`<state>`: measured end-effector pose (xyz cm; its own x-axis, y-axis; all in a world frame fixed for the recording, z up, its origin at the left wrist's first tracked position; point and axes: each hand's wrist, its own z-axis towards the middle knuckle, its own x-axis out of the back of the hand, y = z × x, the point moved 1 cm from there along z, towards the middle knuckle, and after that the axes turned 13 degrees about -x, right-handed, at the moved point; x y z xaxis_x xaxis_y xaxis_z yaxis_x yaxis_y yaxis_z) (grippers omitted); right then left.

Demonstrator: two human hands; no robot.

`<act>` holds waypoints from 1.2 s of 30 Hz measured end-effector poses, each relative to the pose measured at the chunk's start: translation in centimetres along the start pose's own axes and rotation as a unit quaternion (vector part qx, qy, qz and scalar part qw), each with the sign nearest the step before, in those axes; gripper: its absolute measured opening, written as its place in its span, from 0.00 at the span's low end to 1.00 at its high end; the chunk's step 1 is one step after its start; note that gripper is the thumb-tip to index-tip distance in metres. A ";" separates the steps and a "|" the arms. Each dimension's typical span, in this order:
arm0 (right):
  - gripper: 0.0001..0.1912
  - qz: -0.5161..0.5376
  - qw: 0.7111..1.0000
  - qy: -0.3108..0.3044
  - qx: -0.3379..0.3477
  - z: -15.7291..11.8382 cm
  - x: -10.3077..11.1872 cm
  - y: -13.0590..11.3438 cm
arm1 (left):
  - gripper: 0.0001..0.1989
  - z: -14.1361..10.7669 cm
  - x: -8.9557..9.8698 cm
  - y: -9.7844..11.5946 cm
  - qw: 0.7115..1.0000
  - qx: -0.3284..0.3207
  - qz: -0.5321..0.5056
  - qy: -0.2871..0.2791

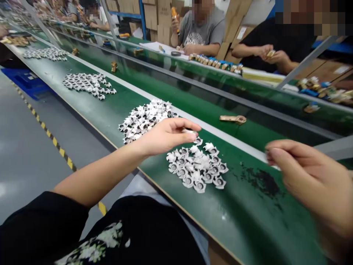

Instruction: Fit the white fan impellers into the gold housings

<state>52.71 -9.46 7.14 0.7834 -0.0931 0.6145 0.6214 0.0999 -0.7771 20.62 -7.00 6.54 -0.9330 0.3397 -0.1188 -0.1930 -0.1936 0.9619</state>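
Note:
Above the green bench, my left hand [168,136] pinches a small white piece between thumb and fingers, mostly covered by the fingers. Just below it lies a loose cluster of white pointed plastic parts [189,180] with round grey recesses. A denser heap of similar parts with dark centres [143,117] sits behind my left wrist. My right hand [309,176] is closed in a pinch at the right. A sliver of white shows under its fingertips, but what it holds cannot be made out. Between the hands, a patch of small black bits [264,182] is scattered on the bench.
Further groups of white parts [86,84] lie along the bench [220,217]. Beyond the pale divider strip, a brown flat piece with a round end [233,119] rests on the green belt. Co-workers sit across the line, one holding an orange tool [175,18]. A slanted metal post [309,60] stands at right.

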 end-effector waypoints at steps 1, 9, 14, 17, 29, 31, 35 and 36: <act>0.10 0.013 1.000 -0.011 0.011 1.3 -1.3 -2.0 | 0.18 1.5 -1.0 -0.1 1.000 -0.026 -0.010 -0.006; 0.09 0.134 0.985 -0.032 0.107 7.9 -7.5 -4.9 | 0.22 7.4 -3.4 -2.4 0.996 -0.091 -0.016 0.010; 0.05 0.098 0.990 -0.033 0.097 8.3 -8.1 -3.0 | 0.27 7.2 -3.0 -3.9 0.980 0.015 -0.180 0.078; 0.03 0.100 0.990 -0.047 0.088 8.4 -8.8 -2.5 | 0.22 7.1 -2.7 -4.4 0.968 0.054 -0.233 0.079; 0.08 0.030 0.981 0.048 0.188 7.8 -8.9 -3.1 | 0.23 6.5 -2.8 -4.7 0.960 0.068 -0.263 0.066; 0.09 0.023 0.977 0.047 0.205 7.7 -8.8 -3.1 | 0.22 6.5 -2.9 -4.5 0.958 0.063 -0.272 0.067; 0.10 0.024 0.978 0.045 0.204 7.6 -8.9 -3.3 | 0.22 6.4 -3.0 -4.2 0.959 0.056 -0.268 0.070; 0.10 0.028 0.978 0.045 0.201 7.6 -8.9 -3.3 | 0.22 6.4 -3.0 -4.1 0.960 0.056 -0.265 0.072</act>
<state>43.72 -1.44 5.29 0.8231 -0.1609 0.5447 0.5461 0.4874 -0.6813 26.14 -1.34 4.47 -0.7462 0.2310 -0.6244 -0.6262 0.0750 0.7761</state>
